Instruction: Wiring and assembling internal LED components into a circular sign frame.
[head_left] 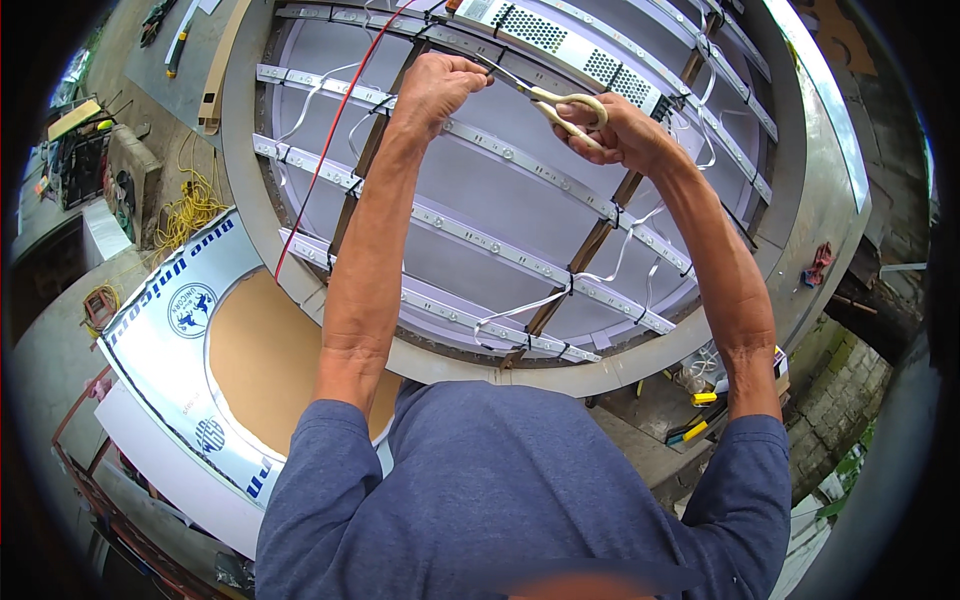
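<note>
My right hand [632, 138] grips a pair of scissors [546, 97] with cream handles, its fingers in the loops. The blades point left, toward the fingertips of my left hand [436, 92]. That hand is closed in a pinch beside the blade tips; a small dark end shows there, but I cannot make out what it is. Both hands are over a large round metal frame [240, 150] fitted with rows of LED strips [505, 152], tied with black cable ties to brown crossbars. A perforated metal power supply [548, 38] lies near the scissors at the far side.
A red wire [335, 130] runs over the frame's left part, and white wires [600, 277] loop between the strips. At the left lie a printed sheet [180, 345] with a round cut-out and tangled yellow cord [187, 215]. Yellow-handled tools [690, 432] lie at the lower right.
</note>
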